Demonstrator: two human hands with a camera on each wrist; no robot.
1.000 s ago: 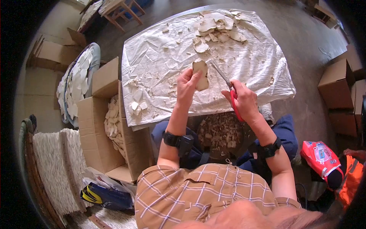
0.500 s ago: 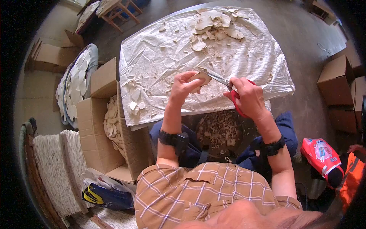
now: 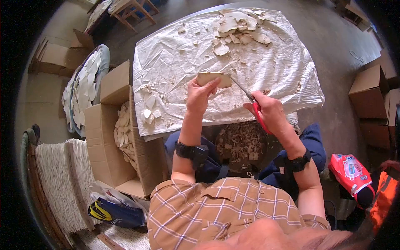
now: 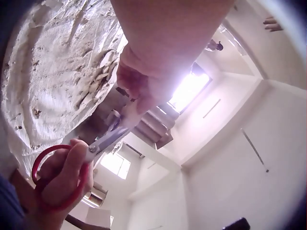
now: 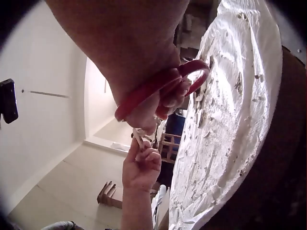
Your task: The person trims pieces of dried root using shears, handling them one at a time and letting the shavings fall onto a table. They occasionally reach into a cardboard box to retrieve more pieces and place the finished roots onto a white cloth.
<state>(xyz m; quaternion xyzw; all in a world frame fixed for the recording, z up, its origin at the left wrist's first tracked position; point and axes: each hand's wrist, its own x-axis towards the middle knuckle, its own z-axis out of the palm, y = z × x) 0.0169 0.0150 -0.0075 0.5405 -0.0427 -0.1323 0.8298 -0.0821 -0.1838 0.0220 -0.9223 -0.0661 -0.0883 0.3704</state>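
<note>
My left hand (image 3: 199, 96) pinches a flat cream-coloured slice (image 3: 225, 80) with a brownish edge, thumb on top, above a table under a white cloth (image 3: 171, 62). My right hand (image 3: 270, 111) grips scissors (image 3: 258, 117) by their red handles. In the head view their metal blades reach the slice's right end. From the left wrist, the blades (image 4: 109, 140) point up toward the left hand and overlap the slice there. The right wrist view has the red loops round the right hand's fingers, with the left hand (image 5: 140, 172) beyond.
Larger slices (image 3: 237, 25) are heaped at the table's far side; small pale pieces (image 3: 150, 109) lie near its left corner. Below the near edge, a dark round container (image 3: 239, 146) holds brownish trimmings. An open cardboard box (image 3: 100, 146) with slices stands left. Stacked boxes (image 3: 368, 91) are at right.
The slice, upright at first, has been turned in the left hand and now lies crosswise. The scissors came in from the right to meet it, and their blades have drawn closer together.
</note>
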